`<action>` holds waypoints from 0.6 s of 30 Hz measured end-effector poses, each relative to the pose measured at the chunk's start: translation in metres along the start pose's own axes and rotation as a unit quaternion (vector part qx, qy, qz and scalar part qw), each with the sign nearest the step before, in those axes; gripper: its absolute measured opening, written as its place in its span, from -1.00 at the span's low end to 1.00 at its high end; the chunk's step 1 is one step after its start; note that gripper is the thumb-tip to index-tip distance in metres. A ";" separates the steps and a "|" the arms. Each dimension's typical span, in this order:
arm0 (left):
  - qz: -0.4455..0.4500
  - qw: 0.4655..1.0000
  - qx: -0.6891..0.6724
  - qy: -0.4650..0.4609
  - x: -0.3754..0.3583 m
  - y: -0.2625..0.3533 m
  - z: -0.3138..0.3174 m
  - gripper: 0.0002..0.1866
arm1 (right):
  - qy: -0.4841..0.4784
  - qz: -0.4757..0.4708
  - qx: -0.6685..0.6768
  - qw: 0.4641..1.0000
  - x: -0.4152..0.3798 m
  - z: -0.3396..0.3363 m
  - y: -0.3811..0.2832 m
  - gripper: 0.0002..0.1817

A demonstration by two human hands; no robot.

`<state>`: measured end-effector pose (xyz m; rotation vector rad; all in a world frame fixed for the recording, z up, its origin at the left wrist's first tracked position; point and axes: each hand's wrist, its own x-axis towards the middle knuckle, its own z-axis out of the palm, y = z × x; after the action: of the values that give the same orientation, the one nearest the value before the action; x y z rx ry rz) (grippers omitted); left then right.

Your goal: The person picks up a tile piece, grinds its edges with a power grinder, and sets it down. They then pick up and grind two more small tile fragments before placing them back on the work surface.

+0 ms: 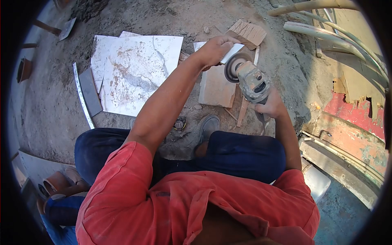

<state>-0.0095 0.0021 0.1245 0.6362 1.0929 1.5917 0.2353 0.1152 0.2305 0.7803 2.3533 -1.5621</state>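
Note:
My right hand [272,105] is wrapped round the rear of a dusty angle grinder [252,81]. The grinder's round disc [232,70] sits right at the edge of a narrow white tile piece [233,52]. My left hand [218,50] grips that piece, fingers closed over its top, and partly hides it. Below the disc lies a flat beige stone block [216,87] on the ground. Another tan block [247,33], with grooves on its face, rests just beyond the tile piece.
Large white tile sheets [134,73], stained and chipped, lie at left beside a grey slab [89,92] and a thin white strip [81,94]. Pale pipes [326,34] curve across the upper right. A wooden stick [242,111] lies near my shoe [210,124]. Another person's blue clothing [61,210] shows lower left.

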 end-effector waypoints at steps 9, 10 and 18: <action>-0.015 1.000 -0.015 0.016 0.003 0.000 -0.003 -0.67 | 0.005 0.001 0.011 1.000 -0.001 -0.003 0.009 -0.20; -0.015 1.000 -0.015 0.015 0.004 0.000 -0.003 -0.67 | 0.003 -0.003 0.007 1.000 0.000 -0.003 0.007 -0.20; -0.013 1.000 0.000 0.010 0.002 0.001 -0.003 -0.66 | 0.007 0.013 0.032 0.999 0.001 -0.003 0.003 -0.21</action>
<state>-0.0130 0.0031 0.1235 0.6053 1.1122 1.5792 0.2368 0.1187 0.2286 0.8343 2.3042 -1.6332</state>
